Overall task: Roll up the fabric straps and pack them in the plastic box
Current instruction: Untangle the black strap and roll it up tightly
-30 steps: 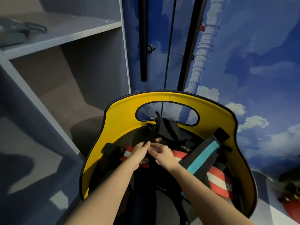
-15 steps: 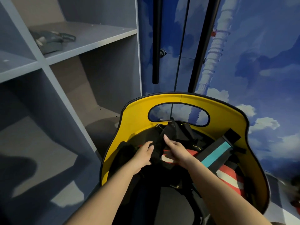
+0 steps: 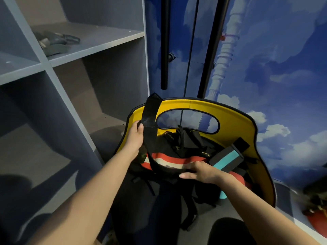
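Head view: left hand point(image 3: 135, 137) pinches a black strap point(image 3: 150, 119) near its free end and holds it up over the rim of the yellow bin point(image 3: 235, 121). The strap's lower run loops down into the bin, where the right hand point(image 3: 200, 172) lies flat, fingers extended, pressing on it and on a red-and-white striped strap point(image 3: 169, 160). Not closed around anything, as far as I can tell. A teal-and-black strap point(image 3: 228, 160) leans against the bin's right side. Other dark straps and buckles are piled beneath.

Risk, as I judge it: the lifted strap looks threaded through the pile, so pulling could snag a buckle and drag neighbours out, or twist the strap before rolling.

Surroundings: grey shelving point(image 3: 74, 55) on the left, dark gear on an upper shelf; blue cloud-patterned wall point(image 3: 283, 68) behind; floor grey. No tabletop seen.
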